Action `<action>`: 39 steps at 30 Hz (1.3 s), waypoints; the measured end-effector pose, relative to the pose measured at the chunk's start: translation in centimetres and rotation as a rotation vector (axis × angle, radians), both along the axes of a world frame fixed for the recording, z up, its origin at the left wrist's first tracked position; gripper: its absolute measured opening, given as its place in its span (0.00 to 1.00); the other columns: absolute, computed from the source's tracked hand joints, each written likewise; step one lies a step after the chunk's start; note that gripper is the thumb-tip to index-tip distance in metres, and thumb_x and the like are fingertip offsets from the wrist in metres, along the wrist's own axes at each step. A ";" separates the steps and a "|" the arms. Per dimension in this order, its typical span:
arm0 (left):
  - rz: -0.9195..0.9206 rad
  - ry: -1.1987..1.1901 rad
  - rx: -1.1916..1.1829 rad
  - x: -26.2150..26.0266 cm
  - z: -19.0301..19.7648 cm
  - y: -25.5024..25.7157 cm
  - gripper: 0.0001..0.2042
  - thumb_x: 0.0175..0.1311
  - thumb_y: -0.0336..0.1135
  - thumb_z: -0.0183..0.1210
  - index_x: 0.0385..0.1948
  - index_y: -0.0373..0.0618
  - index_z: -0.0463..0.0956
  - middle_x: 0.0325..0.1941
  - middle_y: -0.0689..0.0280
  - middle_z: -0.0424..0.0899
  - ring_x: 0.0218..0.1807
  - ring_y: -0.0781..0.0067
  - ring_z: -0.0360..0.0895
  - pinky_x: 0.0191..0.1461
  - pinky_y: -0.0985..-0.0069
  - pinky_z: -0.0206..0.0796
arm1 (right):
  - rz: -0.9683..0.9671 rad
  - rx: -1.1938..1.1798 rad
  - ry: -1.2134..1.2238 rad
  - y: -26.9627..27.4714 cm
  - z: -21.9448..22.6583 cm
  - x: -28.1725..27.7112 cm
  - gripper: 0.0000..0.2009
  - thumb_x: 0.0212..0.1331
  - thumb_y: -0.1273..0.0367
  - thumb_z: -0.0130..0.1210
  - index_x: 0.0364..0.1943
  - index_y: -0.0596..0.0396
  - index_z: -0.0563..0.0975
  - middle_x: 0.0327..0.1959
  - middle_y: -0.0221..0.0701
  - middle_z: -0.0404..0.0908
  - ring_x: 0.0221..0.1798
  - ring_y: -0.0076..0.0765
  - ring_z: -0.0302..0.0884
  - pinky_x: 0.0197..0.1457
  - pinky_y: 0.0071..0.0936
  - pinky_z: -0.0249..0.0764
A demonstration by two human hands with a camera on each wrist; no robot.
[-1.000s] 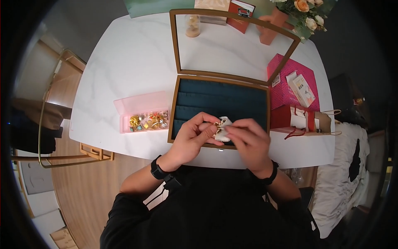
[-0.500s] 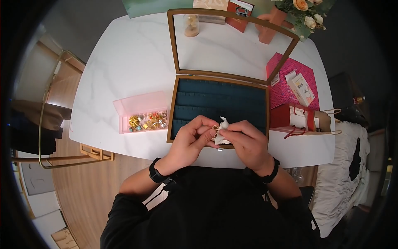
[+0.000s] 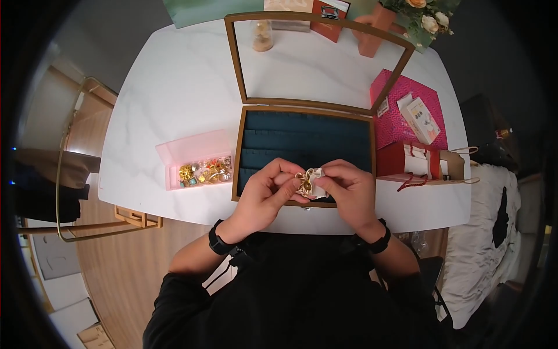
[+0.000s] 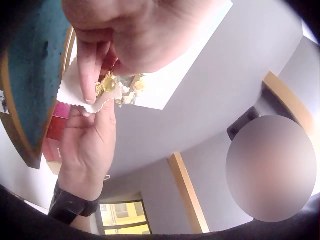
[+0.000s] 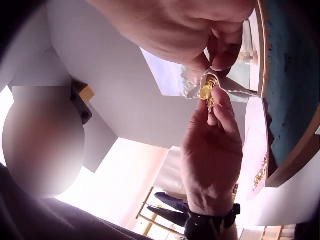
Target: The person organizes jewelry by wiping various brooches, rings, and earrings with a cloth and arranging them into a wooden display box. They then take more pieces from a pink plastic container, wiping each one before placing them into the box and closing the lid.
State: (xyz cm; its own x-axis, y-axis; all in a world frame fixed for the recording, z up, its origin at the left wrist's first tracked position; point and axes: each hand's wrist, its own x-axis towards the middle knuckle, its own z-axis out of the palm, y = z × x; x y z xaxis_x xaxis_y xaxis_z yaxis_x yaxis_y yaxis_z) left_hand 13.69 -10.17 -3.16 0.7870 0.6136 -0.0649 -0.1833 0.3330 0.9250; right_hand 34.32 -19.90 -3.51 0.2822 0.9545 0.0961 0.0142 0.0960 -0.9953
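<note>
My left hand (image 3: 260, 196) pinches a gold piece of jewellery (image 3: 306, 185) with a round yellowish stone, seen closely in the left wrist view (image 4: 109, 85). A small white cloth (image 4: 73, 89) with a zigzag edge lies against it, pinched by my right hand (image 3: 352, 195). In the right wrist view the cloth (image 5: 233, 86) is folded around part of the gold piece (image 5: 207, 92). Both hands are above the front edge of a wooden case (image 3: 238, 145) with a dark teal lining (image 3: 302, 136); its framed lid stands raised.
Left of the case, a pink box (image 3: 172, 177) holds mixed jewellery. On the right are a pink patterned box (image 3: 433, 102), a small white carton (image 3: 421, 120) and a red paper bag (image 3: 392, 160). Flowers (image 3: 430, 23) and a glass dome (image 3: 263, 38) stand at the back.
The cloth has been turned and shifted between my fingers, and more of the gold piece shows. Both hands stay close together over the case's front edge. The head view has shifted slightly.
</note>
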 end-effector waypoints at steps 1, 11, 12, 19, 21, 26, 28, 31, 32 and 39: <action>-0.002 0.012 0.038 0.0 -0.1 0.0 0.10 0.85 0.23 0.53 0.61 0.34 0.71 0.54 0.55 0.89 0.52 0.66 0.91 0.60 0.70 0.86 | 0.013 -0.023 -0.002 0.0 0.0 0.1 0.08 0.67 0.80 0.69 0.47 0.66 0.88 0.47 0.35 0.88 0.47 0.27 0.88 0.51 0.23 0.83; 0.234 -0.024 1.068 -0.5 2.2 0.8 0.06 0.64 0.15 0.70 0.39 0.34 0.85 0.47 0.52 0.92 0.56 0.51 0.90 0.59 0.62 0.83 | -0.065 0.496 -0.572 -1.6 0.6 -0.1 0.11 0.57 0.83 0.73 0.43 0.60 0.88 0.49 0.37 0.90 0.46 0.37 0.90 0.49 0.29 0.87; 0.232 -0.023 1.068 -0.4 2.3 0.8 0.06 0.64 0.15 0.70 0.39 0.34 0.85 0.47 0.52 0.92 0.56 0.51 0.90 0.59 0.62 0.83 | -0.066 0.495 -0.572 -1.7 0.5 -0.1 0.11 0.57 0.83 0.73 0.43 0.60 0.88 0.49 0.37 0.90 0.46 0.37 0.90 0.49 0.29 0.87; 0.259 -0.036 0.988 -0.3 1.8 0.8 0.08 0.64 0.14 0.68 0.41 0.34 0.84 0.48 0.52 0.92 0.56 0.47 0.90 0.60 0.59 0.83 | -0.197 0.382 -0.476 -1.8 -0.1 0.4 0.12 0.56 0.87 0.70 0.42 0.62 0.86 0.49 0.40 0.89 0.48 0.40 0.90 0.52 0.29 0.86; 0.264 -0.039 0.927 -0.3 1.5 0.8 0.08 0.64 0.14 0.68 0.41 0.34 0.84 0.48 0.52 0.91 0.56 0.47 0.90 0.61 0.59 0.82 | -0.231 0.338 -0.307 -1.6 -0.4 0.4 0.12 0.55 0.87 0.71 0.43 0.62 0.86 0.49 0.40 0.89 0.49 0.39 0.90 0.53 0.29 0.86; 0.244 -0.049 0.723 -0.1 0.6 0.7 0.08 0.66 0.13 0.67 0.42 0.34 0.84 0.49 0.52 0.91 0.59 0.51 0.89 0.65 0.60 0.81 | -0.087 0.293 -0.355 -2.0 0.1 0.7 0.14 0.56 0.87 0.69 0.46 0.63 0.88 0.49 0.39 0.88 0.49 0.37 0.90 0.52 0.28 0.86; 0.216 -0.040 0.668 0.0 0.6 0.4 0.08 0.66 0.13 0.66 0.43 0.34 0.84 0.50 0.52 0.91 0.59 0.53 0.88 0.65 0.60 0.81 | -0.051 0.234 -0.352 -2.2 0.1 0.3 0.16 0.56 0.86 0.69 0.48 0.61 0.89 0.46 0.37 0.89 0.47 0.35 0.90 0.49 0.28 0.86; 0.171 -0.023 0.563 0.0 0.1 -0.2 0.09 0.68 0.13 0.66 0.45 0.34 0.83 0.52 0.52 0.90 0.60 0.56 0.88 0.66 0.61 0.81 | -0.084 0.232 -0.379 -2.0 -0.3 0.2 0.16 0.56 0.86 0.69 0.48 0.59 0.90 0.45 0.36 0.89 0.45 0.34 0.90 0.48 0.27 0.86; 0.153 -0.016 0.515 0.1 0.0 -0.2 0.10 0.68 0.13 0.66 0.47 0.34 0.83 0.54 0.52 0.89 0.61 0.58 0.88 0.67 0.62 0.81 | -0.088 0.233 -0.378 -1.9 -0.4 0.3 0.16 0.56 0.86 0.69 0.48 0.59 0.90 0.45 0.36 0.89 0.45 0.34 0.90 0.48 0.27 0.86; 0.067 0.047 0.524 -0.1 -0.2 -0.2 0.12 0.70 0.15 0.67 0.51 0.34 0.81 0.58 0.52 0.88 0.62 0.62 0.88 0.70 0.65 0.81 | -0.084 0.234 -0.309 -2.4 -1.0 0.4 0.14 0.58 0.85 0.69 0.47 0.60 0.90 0.44 0.35 0.89 0.44 0.34 0.91 0.47 0.26 0.87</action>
